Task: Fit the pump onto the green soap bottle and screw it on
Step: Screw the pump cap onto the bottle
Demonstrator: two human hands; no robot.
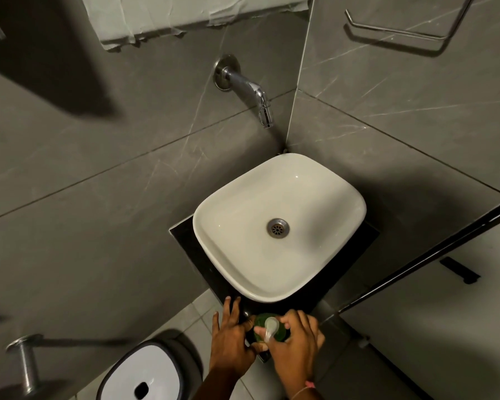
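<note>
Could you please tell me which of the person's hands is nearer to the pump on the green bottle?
Right. The right hand has its fingers on the pump; the left hand steadies the green bottle from the left side.

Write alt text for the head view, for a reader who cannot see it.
Seen from above, two hands meet at a green soap bottle on a dark counter: the right hand at its clear pump, the left hand beside the bottle. Behind sits a white basin under a wall tap.
</note>
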